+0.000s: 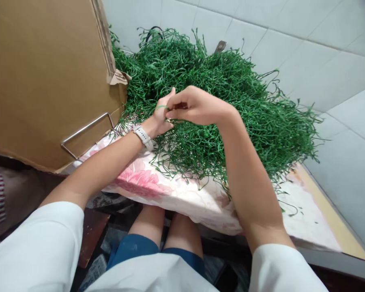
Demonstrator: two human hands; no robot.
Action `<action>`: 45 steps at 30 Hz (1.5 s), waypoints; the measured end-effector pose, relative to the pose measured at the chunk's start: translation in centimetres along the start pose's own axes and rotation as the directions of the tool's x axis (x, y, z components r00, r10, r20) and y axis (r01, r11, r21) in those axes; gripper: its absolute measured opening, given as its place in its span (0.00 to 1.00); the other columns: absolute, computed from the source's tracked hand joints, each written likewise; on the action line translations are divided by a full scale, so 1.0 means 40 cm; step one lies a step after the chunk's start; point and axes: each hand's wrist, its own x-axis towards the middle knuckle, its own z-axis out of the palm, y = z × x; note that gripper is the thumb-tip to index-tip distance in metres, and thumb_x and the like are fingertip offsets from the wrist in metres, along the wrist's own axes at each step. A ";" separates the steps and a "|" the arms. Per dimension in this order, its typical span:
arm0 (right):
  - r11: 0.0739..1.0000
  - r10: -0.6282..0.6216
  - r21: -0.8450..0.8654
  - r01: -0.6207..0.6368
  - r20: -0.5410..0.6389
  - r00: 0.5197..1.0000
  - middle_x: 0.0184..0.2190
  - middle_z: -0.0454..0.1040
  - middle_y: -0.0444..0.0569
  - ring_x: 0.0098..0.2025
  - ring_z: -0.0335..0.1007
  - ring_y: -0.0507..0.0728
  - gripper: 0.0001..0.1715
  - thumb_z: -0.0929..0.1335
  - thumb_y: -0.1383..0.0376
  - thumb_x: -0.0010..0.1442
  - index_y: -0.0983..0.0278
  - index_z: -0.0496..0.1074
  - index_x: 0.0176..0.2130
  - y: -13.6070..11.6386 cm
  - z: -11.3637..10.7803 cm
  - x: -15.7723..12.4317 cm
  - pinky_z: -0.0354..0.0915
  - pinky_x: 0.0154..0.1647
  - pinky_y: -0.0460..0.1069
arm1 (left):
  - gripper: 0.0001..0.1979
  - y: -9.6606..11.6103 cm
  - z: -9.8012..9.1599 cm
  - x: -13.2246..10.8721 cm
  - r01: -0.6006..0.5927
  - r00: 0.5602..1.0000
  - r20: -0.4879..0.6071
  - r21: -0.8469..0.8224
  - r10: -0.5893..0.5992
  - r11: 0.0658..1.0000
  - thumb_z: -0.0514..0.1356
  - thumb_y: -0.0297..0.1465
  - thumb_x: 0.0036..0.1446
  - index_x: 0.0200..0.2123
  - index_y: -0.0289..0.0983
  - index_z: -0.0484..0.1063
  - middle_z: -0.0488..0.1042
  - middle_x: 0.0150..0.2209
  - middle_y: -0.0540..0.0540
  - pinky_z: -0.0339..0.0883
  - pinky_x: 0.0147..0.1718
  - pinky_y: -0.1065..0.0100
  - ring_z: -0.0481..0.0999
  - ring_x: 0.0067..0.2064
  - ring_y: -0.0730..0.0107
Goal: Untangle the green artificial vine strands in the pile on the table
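A big heap of thin green wiry strands (pixel 231 93) lies on a table under a floral cloth (pixel 158 186). Both my hands meet over the near left side of the heap. My left hand (pixel 162 117), with a white watch on its wrist, is closed with a green strand looped over a finger. My right hand (pixel 197 106) is closed in a pinch against the left one, on the same strand. Exactly how the strand runs between the fingers is hidden.
A large brown cardboard box (pixel 45 73) stands at the left, with a metal wire handle (pixel 85 132) at its lower edge. White tiled walls (pixel 322 61) close in behind and to the right. My knees show under the table's front edge.
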 end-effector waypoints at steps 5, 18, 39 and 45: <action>0.983 0.094 0.177 -0.056 -0.211 0.973 0.24 0.68 0.43 0.27 0.59 0.49 0.14 0.73 0.58 0.66 0.65 0.73 0.34 0.051 -0.045 -0.045 0.58 0.26 0.47 | 0.24 0.023 0.029 -0.036 0.139 0.978 0.153 0.043 -0.144 0.989 0.49 0.46 0.73 0.37 0.34 0.74 0.73 0.28 0.48 0.74 0.31 0.69 0.79 0.31 0.70; 0.865 0.328 0.490 -0.105 -0.394 0.859 0.29 0.74 0.44 0.27 0.65 0.49 0.20 0.77 0.54 0.60 0.61 0.72 0.45 0.118 -0.054 -0.060 0.62 0.23 0.45 | 0.09 0.046 0.030 -0.037 -0.055 0.988 0.150 0.155 0.031 0.986 0.61 0.33 0.69 0.35 0.36 0.72 0.67 0.26 0.53 0.66 0.27 0.73 0.68 0.25 0.79; 0.905 0.344 0.371 -0.208 -0.348 0.872 0.22 0.66 0.42 0.25 0.61 0.48 0.17 0.75 0.56 0.64 0.65 0.72 0.32 0.120 -0.052 -0.063 0.60 0.25 0.46 | 0.12 0.068 0.039 -0.033 -0.138 0.988 -0.045 0.135 0.145 0.981 0.57 0.26 0.70 0.31 0.38 0.65 0.63 0.22 0.56 0.64 0.27 0.76 0.67 0.23 0.81; 0.896 0.284 0.427 -0.124 -0.336 0.898 0.23 0.65 0.41 0.25 0.56 0.48 0.18 0.71 0.54 0.66 0.61 0.66 0.32 0.109 -0.045 -0.057 0.56 0.26 0.48 | 0.23 0.076 0.046 -0.051 -0.016 0.991 0.130 0.228 -0.014 0.973 0.59 0.46 0.69 0.27 0.36 0.72 0.49 0.14 0.58 0.50 0.18 0.74 0.52 0.16 0.82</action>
